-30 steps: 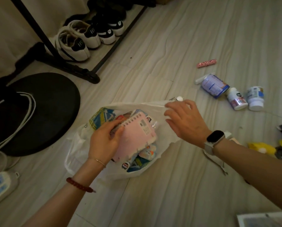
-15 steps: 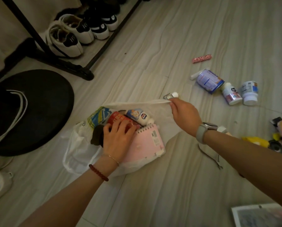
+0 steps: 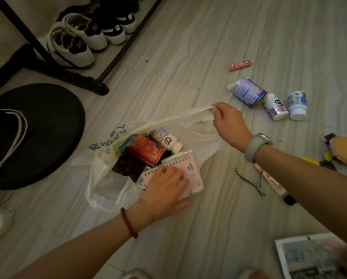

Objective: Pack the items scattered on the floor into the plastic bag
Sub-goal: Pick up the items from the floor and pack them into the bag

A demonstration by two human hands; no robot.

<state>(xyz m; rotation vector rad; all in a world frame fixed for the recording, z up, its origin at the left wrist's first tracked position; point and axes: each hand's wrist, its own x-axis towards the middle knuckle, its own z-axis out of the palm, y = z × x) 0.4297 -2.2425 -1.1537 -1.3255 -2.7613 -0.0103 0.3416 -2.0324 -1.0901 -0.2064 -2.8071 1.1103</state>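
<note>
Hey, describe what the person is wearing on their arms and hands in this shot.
Both forearms are bare, with no sleeves showing. The left hand has a dark red beaded bracelet round the wrist and a thin, pale chain bracelet closer to the hand. The right hand has a smartwatch with a light grey band and a rounded case. No rings or gloves are visible.

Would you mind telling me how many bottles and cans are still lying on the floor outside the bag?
3, clustered beyond the right hand: blue can, small white bottle, white jar. Others may be hidden.
</note>
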